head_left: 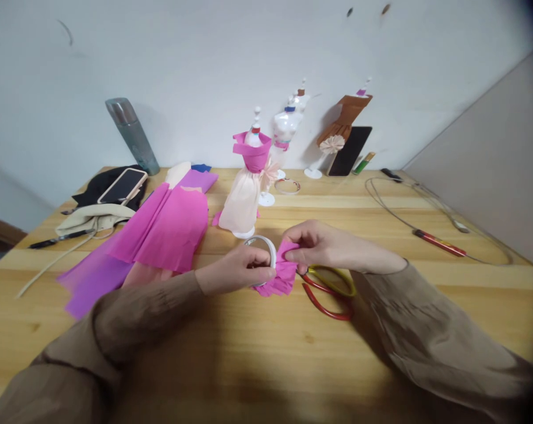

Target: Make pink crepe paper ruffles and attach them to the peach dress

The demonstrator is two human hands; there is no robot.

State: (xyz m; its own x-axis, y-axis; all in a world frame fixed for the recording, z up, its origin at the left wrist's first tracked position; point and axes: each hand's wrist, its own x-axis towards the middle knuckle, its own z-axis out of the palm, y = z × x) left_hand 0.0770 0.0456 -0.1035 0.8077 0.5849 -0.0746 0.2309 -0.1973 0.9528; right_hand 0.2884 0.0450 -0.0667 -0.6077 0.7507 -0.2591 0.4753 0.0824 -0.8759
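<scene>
My left hand (237, 268) is closed around a white roll of tape (262, 244), held upright just above the wooden table (266, 353). My right hand (323, 244) pinches a gathered piece of magenta crepe paper (280, 277) right beside the roll. Paper and tape touch between the two hands. Red-handled scissors (330, 294) lie on the table under my right wrist. Behind the hands stands a small mannequin (246, 188) wearing a magenta paper top and pale pink skirt.
Sheets of pink and purple crepe paper (160, 229) lie at the left. A phone (122, 185) rests on dark cloth, with a grey bottle (131, 135) behind. Two more mannequins (288, 132), a brown-dressed one (343, 121), a wire loop and a red pen (440, 242) sit at the right.
</scene>
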